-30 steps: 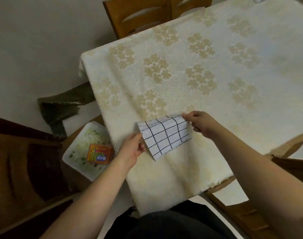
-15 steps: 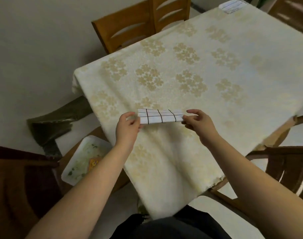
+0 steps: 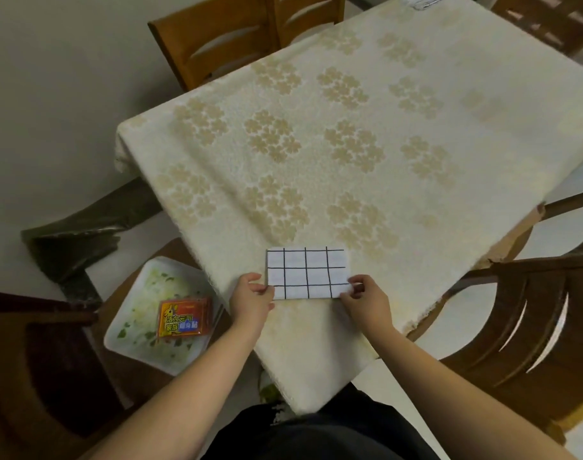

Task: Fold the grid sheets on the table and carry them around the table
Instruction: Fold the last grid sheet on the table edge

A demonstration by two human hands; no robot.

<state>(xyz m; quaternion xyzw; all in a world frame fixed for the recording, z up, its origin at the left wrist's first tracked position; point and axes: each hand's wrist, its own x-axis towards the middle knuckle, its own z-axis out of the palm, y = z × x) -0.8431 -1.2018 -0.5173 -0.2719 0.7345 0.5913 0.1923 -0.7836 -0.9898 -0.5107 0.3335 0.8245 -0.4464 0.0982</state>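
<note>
Tablecloth [image 3: 350,127], grid sheet [image 3: 306,273], tray [image 3: 134,327], chairs [image 3: 529,327]

A home dining room, as I see it through the head camera.

I'm looking down at a desk [image 3: 482,78] under a cream flowered tablecloth [image 3: 316,167], wooden dining chairs [image 3: 230,38] drawn up around it, a white floral tray [image 3: 140,313] resting on one seat.

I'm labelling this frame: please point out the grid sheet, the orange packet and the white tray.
grid sheet [image 3: 308,273], head view, middle of its top face.
orange packet [image 3: 183,318], head view, printed front.
white tray [image 3: 140,293], head view, bare patterned floor.
</note>
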